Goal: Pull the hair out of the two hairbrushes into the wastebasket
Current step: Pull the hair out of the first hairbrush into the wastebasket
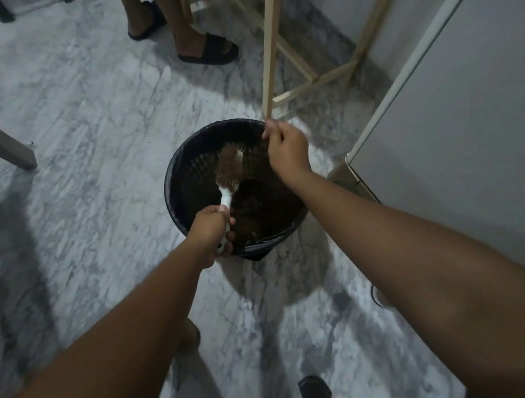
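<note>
The hairbrush [228,176] hangs over the wastebasket's [169,189] mouth, its white handle gripped in the left hand [211,233]. The right hand [287,151], up by the far rim, pinches what seems to be hair [230,156] — too blurred to confirm. Strands drawn that far could fall outside the rim. The brush's long axis runs away from the person, head outward.

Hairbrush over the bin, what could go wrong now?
The right hand seems to pinch hair above the far rim of the wastebasket, so strands could drop on the floor. The left hand holds the hairbrush only by its handle end; a hard tug might drop it in.
</note>
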A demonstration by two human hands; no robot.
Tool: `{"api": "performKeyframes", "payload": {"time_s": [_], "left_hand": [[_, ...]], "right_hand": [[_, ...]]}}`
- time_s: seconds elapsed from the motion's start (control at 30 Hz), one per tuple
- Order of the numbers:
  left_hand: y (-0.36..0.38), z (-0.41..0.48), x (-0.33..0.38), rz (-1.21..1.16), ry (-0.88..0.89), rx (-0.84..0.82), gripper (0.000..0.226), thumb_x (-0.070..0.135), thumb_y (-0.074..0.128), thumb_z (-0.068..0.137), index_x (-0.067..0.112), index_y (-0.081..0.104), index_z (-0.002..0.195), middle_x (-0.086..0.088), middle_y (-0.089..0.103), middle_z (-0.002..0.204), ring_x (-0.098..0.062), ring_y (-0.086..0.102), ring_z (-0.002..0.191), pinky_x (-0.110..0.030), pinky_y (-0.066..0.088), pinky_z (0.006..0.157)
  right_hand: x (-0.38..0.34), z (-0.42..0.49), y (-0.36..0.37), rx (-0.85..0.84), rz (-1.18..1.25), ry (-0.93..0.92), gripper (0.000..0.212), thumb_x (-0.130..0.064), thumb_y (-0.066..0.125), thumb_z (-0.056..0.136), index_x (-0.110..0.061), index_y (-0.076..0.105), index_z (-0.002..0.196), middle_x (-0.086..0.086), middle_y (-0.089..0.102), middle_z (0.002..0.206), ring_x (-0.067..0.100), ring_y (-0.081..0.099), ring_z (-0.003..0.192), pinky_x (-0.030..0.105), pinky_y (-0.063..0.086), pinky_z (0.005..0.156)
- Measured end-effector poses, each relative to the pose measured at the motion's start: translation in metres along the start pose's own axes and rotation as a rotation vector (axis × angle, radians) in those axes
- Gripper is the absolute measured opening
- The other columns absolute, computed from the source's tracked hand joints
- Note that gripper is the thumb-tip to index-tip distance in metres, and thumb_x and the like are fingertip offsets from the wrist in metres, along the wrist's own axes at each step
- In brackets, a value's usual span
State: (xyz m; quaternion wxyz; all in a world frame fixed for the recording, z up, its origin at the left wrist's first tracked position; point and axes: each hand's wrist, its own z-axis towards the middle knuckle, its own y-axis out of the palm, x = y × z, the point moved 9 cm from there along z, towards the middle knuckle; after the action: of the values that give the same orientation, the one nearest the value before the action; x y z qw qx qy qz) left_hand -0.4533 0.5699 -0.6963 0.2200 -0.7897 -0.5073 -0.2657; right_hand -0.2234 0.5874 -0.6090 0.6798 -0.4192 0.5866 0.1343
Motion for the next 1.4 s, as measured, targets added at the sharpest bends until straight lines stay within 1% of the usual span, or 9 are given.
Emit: {"api": "performKeyframes", "payload": {"time_s": [0.2, 0.4, 0.6, 0.67, 0.77, 0.83, 0.97, 1.3, 1.4], "left_hand": [[0.015, -0.005, 0.012, 0.033, -0.005, 0.024, 0.024, 0.028, 0.039, 0.103, 0.015, 0.056, 0.093, -0.002, 0.051, 0.08, -0.013, 0.043, 0.06, -0.022, 0.033, 0.045], [0.0, -0.004, 0.004, 0.024, -0.068, 0.078, 0.029, 0.029, 0.038, 0.101, 0.013, 0.053, 0.083, -0.003, 0.047, 0.073, -0.014, 0.042, 0.055, -0.021, 0.032, 0.039], [-0.003, -0.007, 0.012, -0.003, 0.02, 0.025, 0.018, 0.017, 0.039, 0.098, 0.017, 0.053, 0.087, -0.005, 0.051, 0.083, -0.016, 0.043, 0.054, -0.024, 0.034, 0.044], [-0.005, -0.008, 0.013, 0.038, 0.048, 0.013, 0.018, 0.015, 0.04, 0.097, 0.018, 0.054, 0.086, -0.006, 0.053, 0.085, -0.018, 0.044, 0.056, -0.026, 0.034, 0.046], [-0.006, -0.01, 0.015, 0.134, 0.096, 0.0, 0.019, 0.018, 0.04, 0.099, 0.018, 0.053, 0.085, -0.006, 0.054, 0.087, -0.019, 0.045, 0.059, -0.027, 0.035, 0.048], [-0.007, -0.012, 0.015, 0.176, 0.116, 0.002, 0.02, 0.02, 0.04, 0.102, 0.017, 0.052, 0.087, -0.006, 0.055, 0.088, -0.018, 0.047, 0.06, -0.027, 0.037, 0.048], [-0.009, -0.014, 0.015, 0.218, 0.133, 0.007, 0.021, 0.023, 0.039, 0.104, 0.016, 0.052, 0.09, -0.005, 0.055, 0.087, -0.018, 0.048, 0.061, -0.028, 0.039, 0.049], [-0.038, -0.003, -0.016, -0.086, -0.06, 0.09, 0.022, 0.025, 0.037, 0.101, 0.016, 0.05, 0.086, -0.002, 0.047, 0.075, -0.013, 0.04, 0.053, -0.021, 0.035, 0.036], [-0.032, -0.007, -0.011, -0.076, -0.033, 0.069, 0.018, 0.019, 0.037, 0.097, 0.016, 0.05, 0.084, -0.001, 0.047, 0.075, -0.013, 0.04, 0.052, -0.021, 0.033, 0.038]], "right_hand": [[-0.034, -0.003, -0.048, 0.375, 0.22, -0.202, 0.032, -0.02, 0.045, 0.105, -0.011, 0.061, 0.079, -0.014, 0.054, 0.065, -0.003, 0.05, 0.058, 0.017, 0.041, 0.057], [-0.038, -0.014, -0.072, 0.545, 0.249, -0.176, 0.03, -0.017, 0.039, 0.106, -0.015, 0.053, 0.08, -0.015, 0.049, 0.065, -0.006, 0.053, 0.061, 0.008, 0.038, 0.058], [0.048, -0.01, 0.008, -0.391, -0.547, 0.332, 0.035, -0.023, 0.051, 0.093, 0.003, 0.056, 0.118, 0.014, 0.06, 0.119, 0.03, 0.058, 0.111, 0.037, 0.051, 0.093], [0.039, -0.018, 0.017, -0.371, -0.408, 0.289, 0.06, -0.036, 0.048, 0.097, -0.007, 0.036, 0.148, 0.017, 0.044, 0.149, 0.035, 0.045, 0.136, 0.045, 0.041, 0.11], [0.01, -0.023, 0.027, -0.299, -0.056, 0.171, 0.07, -0.061, 0.042, 0.097, -0.03, 0.022, 0.156, 0.006, 0.03, 0.162, 0.027, 0.031, 0.147, 0.048, 0.031, 0.117], [0.001, -0.02, 0.035, -0.33, -0.004, 0.126, 0.072, -0.067, 0.051, 0.09, -0.032, 0.035, 0.151, 0.005, 0.04, 0.156, 0.021, 0.04, 0.141, 0.042, 0.036, 0.114], [-0.017, -0.01, 0.027, -0.222, -0.099, -0.054, 0.025, -0.033, 0.066, 0.094, -0.015, 0.077, 0.108, 0.002, 0.076, 0.103, 0.009, 0.066, 0.093, 0.032, 0.053, 0.095], [-0.047, 0.008, -0.068, 0.439, 0.302, -0.131, 0.017, -0.02, 0.061, 0.098, -0.011, 0.074, 0.091, -0.014, 0.067, 0.074, -0.012, 0.061, 0.066, 0.008, 0.048, 0.063], [-0.029, 0.016, -0.046, 0.205, 0.022, -0.028, 0.014, -0.01, 0.058, 0.097, -0.007, 0.072, 0.095, -0.005, 0.068, 0.086, -0.003, 0.063, 0.078, 0.018, 0.047, 0.07]]}}
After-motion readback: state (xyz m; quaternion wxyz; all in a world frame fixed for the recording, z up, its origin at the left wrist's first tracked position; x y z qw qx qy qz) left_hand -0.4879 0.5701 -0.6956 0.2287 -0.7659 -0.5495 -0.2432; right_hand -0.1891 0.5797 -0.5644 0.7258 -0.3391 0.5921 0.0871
